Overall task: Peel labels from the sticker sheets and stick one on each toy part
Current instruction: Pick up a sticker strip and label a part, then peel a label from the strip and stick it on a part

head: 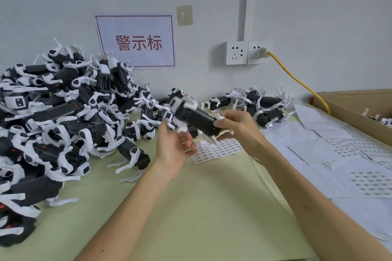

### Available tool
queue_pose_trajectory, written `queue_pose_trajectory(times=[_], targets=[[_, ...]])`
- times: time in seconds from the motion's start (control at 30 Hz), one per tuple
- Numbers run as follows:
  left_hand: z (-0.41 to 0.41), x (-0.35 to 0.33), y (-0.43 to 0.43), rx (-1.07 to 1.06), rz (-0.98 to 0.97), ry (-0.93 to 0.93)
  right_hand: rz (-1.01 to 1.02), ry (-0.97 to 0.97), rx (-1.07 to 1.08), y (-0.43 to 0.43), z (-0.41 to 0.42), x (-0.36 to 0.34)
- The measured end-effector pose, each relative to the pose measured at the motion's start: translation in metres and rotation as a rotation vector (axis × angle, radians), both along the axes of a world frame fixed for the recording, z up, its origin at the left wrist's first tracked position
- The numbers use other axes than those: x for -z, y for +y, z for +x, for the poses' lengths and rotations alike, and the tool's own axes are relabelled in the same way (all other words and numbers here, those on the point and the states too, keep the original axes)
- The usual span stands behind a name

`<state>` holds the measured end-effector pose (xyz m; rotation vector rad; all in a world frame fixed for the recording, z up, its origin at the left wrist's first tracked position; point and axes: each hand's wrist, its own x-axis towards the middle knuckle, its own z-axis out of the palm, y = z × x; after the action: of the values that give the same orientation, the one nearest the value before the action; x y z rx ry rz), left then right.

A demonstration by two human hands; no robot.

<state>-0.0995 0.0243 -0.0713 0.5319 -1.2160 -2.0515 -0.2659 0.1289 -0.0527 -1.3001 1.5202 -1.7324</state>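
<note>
This looks like a small factory labelling bench. A heap of identical black-and-white plastic toy robot dogs (59, 112) crowds a pale green worktable (191, 207). White sheets of small printed labels (364, 180) lie spread beside a brown cardboard carton (343, 108). A red-bordered paper sign with red Chinese characters (136, 41) hangs on the plain white wall (318, 6).

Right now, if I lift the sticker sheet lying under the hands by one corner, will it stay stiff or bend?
The sticker sheet, below the held toy robot dog, looks like thin paper lying on the green table mat, so it would probably droop and feel very light. Pushed, it may slide easily, since the mat looks smooth.
</note>
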Motion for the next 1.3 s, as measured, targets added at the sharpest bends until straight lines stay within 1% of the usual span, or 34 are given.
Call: queue_pose_trajectory(times=[0.07, 0.13, 0.2, 0.3, 0.37, 0.4, 0.43, 0.5, 0.53, 0.57, 0.6, 0.63, 0.7, 0.73, 0.8, 0.83, 0.87, 0.9, 0.97, 1.0, 1.03, 1.07, 1.1, 1.17, 1.23, 1.3], targets=[[0.002, 0.000, -0.004, -0.032, -0.019, 0.036, -0.020, -0.152, 0.002, -0.001, 0.001, 0.000], [0.003, 0.000, -0.006, -0.083, -0.035, 0.021, -0.012, -0.296, 0.004, -0.004, 0.000, 0.001], [0.002, 0.000, -0.006, -0.144, -0.061, -0.026, 0.049, -0.438, -0.023, -0.006, -0.003, 0.003], [0.001, 0.000, -0.004, -0.195, -0.083, -0.059, 0.195, -0.610, -0.098, -0.006, -0.008, 0.004], [0.000, 0.000, -0.004, -0.198, -0.090, -0.067, 0.200, -0.714, -0.110, -0.004, -0.015, 0.003], [0.001, 0.000, -0.004, -0.196, -0.092, -0.068, 0.138, -0.783, -0.100, -0.002, -0.020, 0.001], [0.000, 0.000, -0.004, -0.195, -0.094, -0.068, 0.010, -0.882, -0.093, 0.001, -0.026, -0.003], [0.000, -0.001, -0.005, -0.200, -0.096, -0.068, -0.425, -1.179, -0.141, 0.014, -0.043, -0.009], [0.000, -0.001, -0.006, -0.203, -0.096, -0.068, -0.641, -1.281, -0.178, 0.023, -0.053, -0.010], [-0.001, 0.000, -0.006, -0.204, -0.097, -0.067, -0.774, -1.307, -0.174, 0.032, -0.063, -0.010], [-0.002, 0.001, -0.006, -0.205, -0.100, -0.069, -0.807, -1.284, -0.114, 0.038, -0.072, -0.009], [-0.002, 0.001, -0.006, -0.206, -0.107, -0.077, -0.765, -1.248, -0.016, 0.041, -0.077, -0.006], [-0.003, 0.003, -0.005, -0.211, -0.129, -0.118, -0.571, -1.204, 0.197, 0.037, -0.080, 0.004], [-0.003, 0.004, -0.005, -0.217, -0.141, -0.146, -0.463, -1.183, 0.270, 0.032, -0.076, 0.008], [-0.004, 0.005, -0.005, -0.243, -0.142, -0.196, -0.249, -1.102, 0.362, 0.018, -0.064, 0.015], [-0.004, 0.006, -0.006, -0.260, -0.128, -0.214, -0.162, -1.016, 0.391, 0.012, -0.057, 0.016], [-0.004, 0.006, -0.007, -0.279, -0.107, -0.228, -0.086, -0.887, 0.418, 0.007, -0.050, 0.017], [-0.003, 0.007, -0.008, -0.298, -0.082, -0.236, -0.019, -0.712, 0.450, 0.004, -0.043, 0.017], [-0.003, 0.008, -0.011, -0.331, -0.034, -0.239, 0.062, -0.267, 0.479, -0.003, -0.028, 0.018], [-0.003, 0.009, -0.012, -0.342, -0.020, -0.237, 0.091, -0.051, 0.461, -0.008, -0.021, 0.021], [-0.002, 0.010, -0.014, -0.348, -0.009, -0.232, 0.133, 0.124, 0.421, -0.014, -0.013, 0.024], [-0.002, 0.010, -0.015, -0.352, 0.003, -0.224, 0.187, 0.249, 0.373, -0.021, -0.005, 0.026], [-0.003, 0.010, -0.016, -0.353, 0.016, -0.214, 0.245, 0.330, 0.333, -0.029, 0.001, 0.028], [-0.003, 0.009, -0.017, -0.355, 0.046, -0.197, 0.319, 0.395, 0.294, -0.048, 0.010, 0.029], [-0.003, 0.009, -0.018, -0.356, 0.065, -0.192, 0.347, 0.379, 0.291, -0.065, 0.015, 0.030], [-0.003, 0.010, -0.018, -0.355, 0.074, -0.193, 0.375, 0.415, 0.311, -0.079, 0.018, 0.033]])
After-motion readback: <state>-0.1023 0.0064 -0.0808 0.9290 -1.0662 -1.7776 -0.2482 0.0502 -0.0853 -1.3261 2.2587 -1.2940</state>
